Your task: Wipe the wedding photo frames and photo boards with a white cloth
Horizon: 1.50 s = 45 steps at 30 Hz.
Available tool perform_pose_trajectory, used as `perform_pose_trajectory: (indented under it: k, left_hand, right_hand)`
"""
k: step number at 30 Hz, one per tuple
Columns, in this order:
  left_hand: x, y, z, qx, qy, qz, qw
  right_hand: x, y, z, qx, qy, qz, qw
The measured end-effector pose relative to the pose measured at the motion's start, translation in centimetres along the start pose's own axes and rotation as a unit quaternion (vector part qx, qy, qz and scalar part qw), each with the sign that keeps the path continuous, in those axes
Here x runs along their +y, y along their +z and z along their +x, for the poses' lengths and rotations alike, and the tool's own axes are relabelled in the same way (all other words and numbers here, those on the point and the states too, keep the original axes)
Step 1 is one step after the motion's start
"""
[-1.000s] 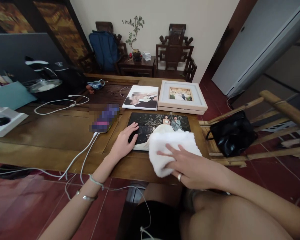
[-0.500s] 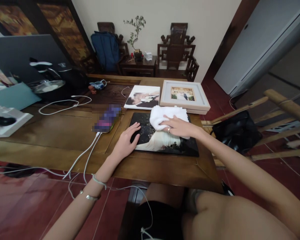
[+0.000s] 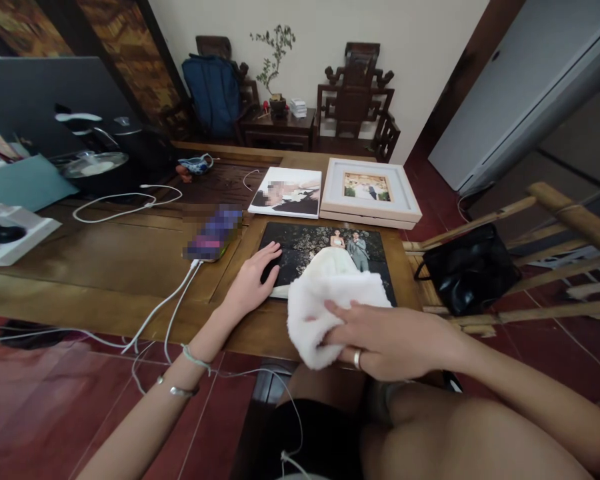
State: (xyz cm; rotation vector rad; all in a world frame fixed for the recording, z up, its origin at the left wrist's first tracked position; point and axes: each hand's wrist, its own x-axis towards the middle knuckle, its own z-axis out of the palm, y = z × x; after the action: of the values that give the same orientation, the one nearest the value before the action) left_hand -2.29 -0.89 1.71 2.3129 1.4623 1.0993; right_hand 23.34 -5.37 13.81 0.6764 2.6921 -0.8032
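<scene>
A dark photo panel (image 3: 300, 239) lies flat near the right end of the wooden table; it shows a couple, one in a white gown. My left hand (image 3: 255, 277) rests on the panel's left edge, its fingers stretched out. In my right hand (image 3: 385, 337) is a white cloth (image 3: 325, 303), with the fingers bent into its folds. The cloth covers the lower right of the panel and hangs over the table's front edge. A ring shows on one finger of this hand.
Behind the panel lie a white photo print (image 3: 287, 193) and a pale wooden picture frame (image 3: 373, 190). Left of them is a phone (image 3: 214, 233) with white cables. A kettle (image 3: 140, 143) stands farther left. A bamboo chair (image 3: 500, 213) with a black bag (image 3: 467, 270) is at the right.
My right hand and the cloth have come from the panel's upper right towards me, uncovering the couple in the picture. My left hand has stayed at the left edge.
</scene>
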Motion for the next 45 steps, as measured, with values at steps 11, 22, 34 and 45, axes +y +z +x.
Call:
perform_pose_trajectory:
  k: [11,22,34,45]
  left_hand:
    - [0.0,-0.1,0.0,-0.003,-0.004,0.0,1.0]
    - [-0.2,0.0,0.0,-0.004,-0.004,0.005,1.0]
    - [-0.1,-0.2,0.0,-0.009,-0.008,0.0,1.0]
    - [-0.2,-0.2,0.0,-0.006,-0.008,0.001,1.0]
  right_hand:
    - [7.1,-4.0,5.9,0.119,0.057,-0.04,0.99]
    - [6.6,0.7,7.8,0.186,0.104,-0.219,0.952]
    - [1.2,-2.4,2.8,0.0,-0.047,0.015,0.999]
    - [9.3,-5.0,9.7,0.17,0.087,-0.053,0.98]
